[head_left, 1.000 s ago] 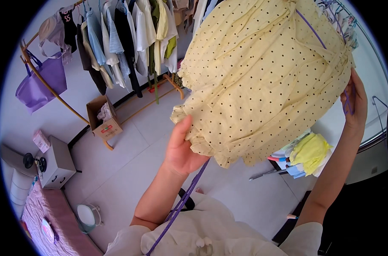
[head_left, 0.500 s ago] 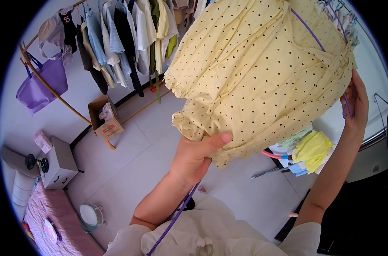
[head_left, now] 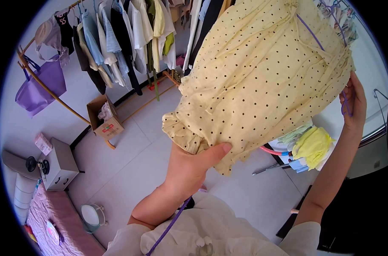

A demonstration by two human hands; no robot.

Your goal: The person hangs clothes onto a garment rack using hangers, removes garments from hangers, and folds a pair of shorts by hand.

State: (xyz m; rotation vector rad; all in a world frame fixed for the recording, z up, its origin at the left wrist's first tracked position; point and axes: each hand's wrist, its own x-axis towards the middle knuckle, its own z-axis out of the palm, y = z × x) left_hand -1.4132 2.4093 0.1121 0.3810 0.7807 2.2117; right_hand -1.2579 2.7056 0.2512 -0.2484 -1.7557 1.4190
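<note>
A pale yellow garment with dark polka dots (head_left: 262, 85) and ruffled edges spreads across the upper right; I cannot tell if it is a dress or a blouse. My left hand (head_left: 192, 164) pinches its ruffled lower end, thumb on top. On its right side my right hand (head_left: 355, 104) is closed around a piece of a purple hanger (head_left: 347, 103), fingers partly behind the cloth. Another purple hanger part (head_left: 310, 32) runs over the garment's upper right. Below my left wrist, a purple strand (head_left: 172, 226) slants down across my light shirt.
Clothes on a rack (head_left: 125, 38) line the back wall, a purple bag (head_left: 42, 85) at its left end. Below stand a cardboard box (head_left: 110, 127) and a grey cabinet (head_left: 64, 168). A pink bed (head_left: 61, 213) lies lower left; bright yellow cloth (head_left: 312, 147) lies right.
The garment has shifted slightly right at its upper left edge, uncovering more of the rack. Its ruffled end has swung a little left and down over my left hand. Both grips stay.
</note>
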